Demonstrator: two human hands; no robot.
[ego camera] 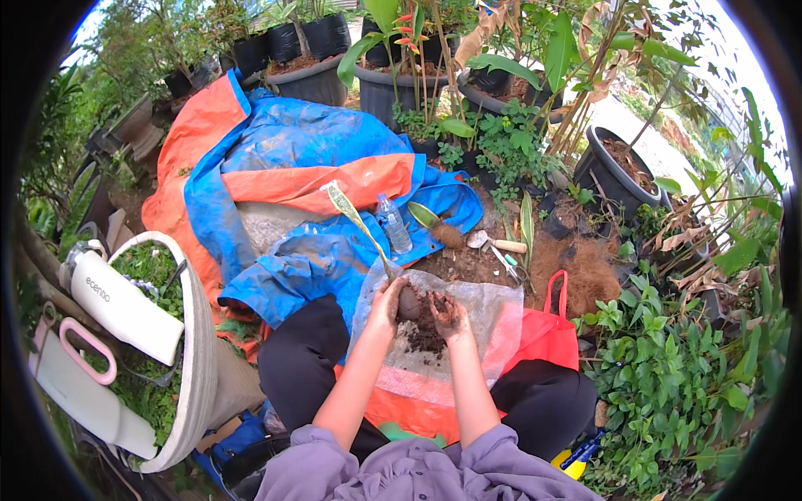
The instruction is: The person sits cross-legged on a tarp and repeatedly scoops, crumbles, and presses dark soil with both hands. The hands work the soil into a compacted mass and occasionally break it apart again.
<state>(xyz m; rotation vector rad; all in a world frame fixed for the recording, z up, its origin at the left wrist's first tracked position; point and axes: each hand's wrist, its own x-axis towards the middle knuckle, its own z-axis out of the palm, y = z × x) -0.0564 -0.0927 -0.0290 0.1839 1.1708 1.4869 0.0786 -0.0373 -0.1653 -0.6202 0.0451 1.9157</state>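
Observation:
My left hand [390, 303] holds a rounded brown root ball [408, 304] from its left side, and a long variegated leaf [352, 215] rises from it. My right hand [450, 315], smeared with soil, has its fingers apart and curled over dark loose soil [426, 338]. Under both hands lies a sheet of clear bubble wrap [489, 300]. Beyond it, a second leaf cutting [423, 215] with a fibre-covered ball [447, 235] rests at the tarp's edge. A trowel with a wooden handle [510, 245] and scissors [505, 262] lie on the ground to the right.
A blue and orange tarpaulin [301, 134] spreads ahead, with a plastic water bottle [393, 225] on it. Brown coconut fibre [579, 275] and a red bag [551, 341] are at right. A large planter [210, 351] with white tumblers [125, 304] stands left. Potted plants line the back.

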